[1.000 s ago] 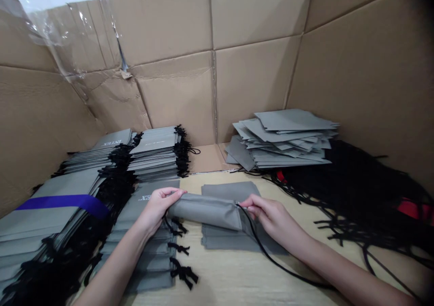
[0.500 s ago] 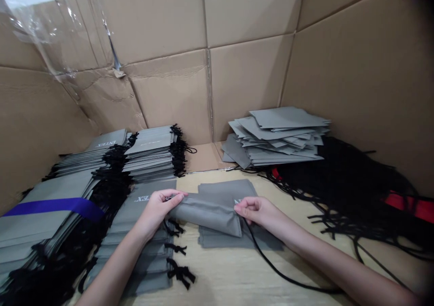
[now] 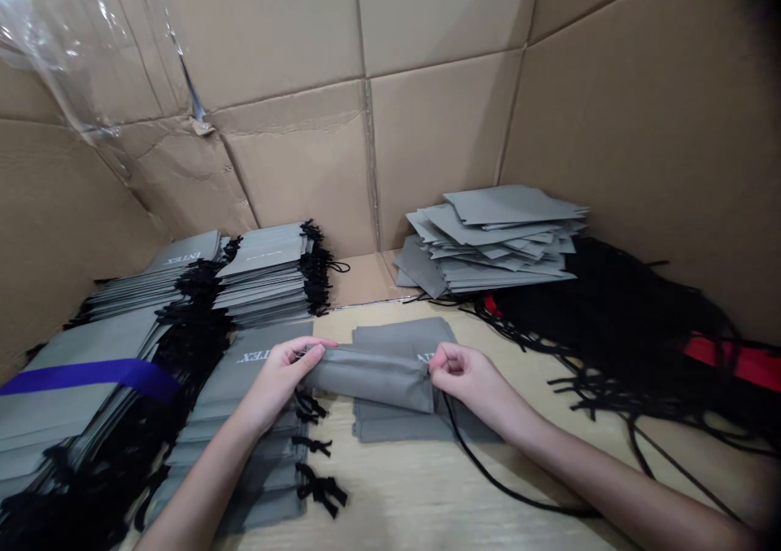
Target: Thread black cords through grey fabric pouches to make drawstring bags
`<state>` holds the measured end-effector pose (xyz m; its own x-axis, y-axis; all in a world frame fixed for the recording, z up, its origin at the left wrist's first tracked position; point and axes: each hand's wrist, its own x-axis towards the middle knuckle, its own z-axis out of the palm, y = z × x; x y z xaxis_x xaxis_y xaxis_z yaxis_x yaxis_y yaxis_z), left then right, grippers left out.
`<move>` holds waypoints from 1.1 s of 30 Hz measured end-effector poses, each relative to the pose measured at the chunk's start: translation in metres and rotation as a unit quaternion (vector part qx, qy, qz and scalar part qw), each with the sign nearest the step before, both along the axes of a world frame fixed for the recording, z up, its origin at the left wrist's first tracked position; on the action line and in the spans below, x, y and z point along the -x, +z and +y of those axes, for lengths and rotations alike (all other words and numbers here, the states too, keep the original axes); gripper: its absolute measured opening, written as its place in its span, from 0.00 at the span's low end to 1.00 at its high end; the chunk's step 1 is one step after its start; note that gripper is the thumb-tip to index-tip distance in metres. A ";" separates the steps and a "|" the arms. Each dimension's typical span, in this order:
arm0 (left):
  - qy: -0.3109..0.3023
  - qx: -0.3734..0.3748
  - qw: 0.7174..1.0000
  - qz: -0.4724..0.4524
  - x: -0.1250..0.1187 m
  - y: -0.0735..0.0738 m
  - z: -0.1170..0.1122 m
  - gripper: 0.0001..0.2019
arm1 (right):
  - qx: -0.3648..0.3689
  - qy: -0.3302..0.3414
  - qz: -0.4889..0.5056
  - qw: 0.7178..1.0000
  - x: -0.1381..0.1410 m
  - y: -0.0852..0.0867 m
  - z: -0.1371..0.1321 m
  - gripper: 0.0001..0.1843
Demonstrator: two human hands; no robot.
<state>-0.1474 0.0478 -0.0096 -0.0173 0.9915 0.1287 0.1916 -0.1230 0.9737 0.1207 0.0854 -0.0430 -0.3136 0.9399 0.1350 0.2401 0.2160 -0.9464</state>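
Observation:
Between my two hands a grey fabric drawstring bag [image 3: 372, 382] is stretched sideways, above a small pile of flat grey bags [image 3: 396, 425]. My left hand [image 3: 290, 376] pinches the bag's left end between thumb and fingers. At the bag's right corner, the thumb and fingers of my right hand [image 3: 460, 372] are pinched together where a black cord [image 3: 482, 470] comes out. The cord hangs below that hand and curves right across the table, passing under my forearm. Its tip inside the fingers is hidden.
Grey bags with knotted black cords lie overlapped [image 3: 244, 429] at left. Behind them stand bag stacks [image 3: 262, 266], one bound by a blue band [image 3: 91, 374]. Far right are a loose grey stack [image 3: 500, 242] and a heap of black cords [image 3: 634, 315]. Cardboard walls [image 3: 293, 160] enclose the table.
My right hand has shifted slightly right and up relative to the bag, staying at its corner. The bag looks pulled straighter. The view has moved a little.

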 end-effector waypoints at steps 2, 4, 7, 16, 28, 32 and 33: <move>0.001 0.003 0.999 -0.036 0.001 -0.001 0.001 0.15 | -0.010 -0.011 -0.010 1.000 0.000 0.000 0.000 0.03; 0.003 0.013 0.997 -0.079 0.004 -0.002 0.003 0.17 | -0.005 -0.014 -0.015 1.000 -0.001 0.000 0.000 0.03; 0.021 0.021 0.992 -0.125 0.007 -0.004 0.006 0.16 | 0.006 -0.023 -0.016 1.000 -0.001 0.003 -0.001 0.04; 0.104 0.047 0.976 -0.183 0.002 -0.001 0.005 0.15 | 0.045 -0.046 -0.026 0.998 0.001 0.002 0.000 0.05; 0.115 0.035 0.967 -0.223 -0.007 0.002 0.001 0.15 | 0.122 -0.050 0.075 0.988 0.002 0.008 0.001 0.13; 0.123 0.040 0.967 -0.220 -0.008 0.000 0.001 0.16 | 0.124 -0.053 0.083 0.987 0.001 0.007 0.001 0.13; 0.118 0.042 0.969 -0.211 -0.007 0.000 0.001 0.16 | 0.123 -0.052 0.080 0.988 0.000 0.006 0.001 0.13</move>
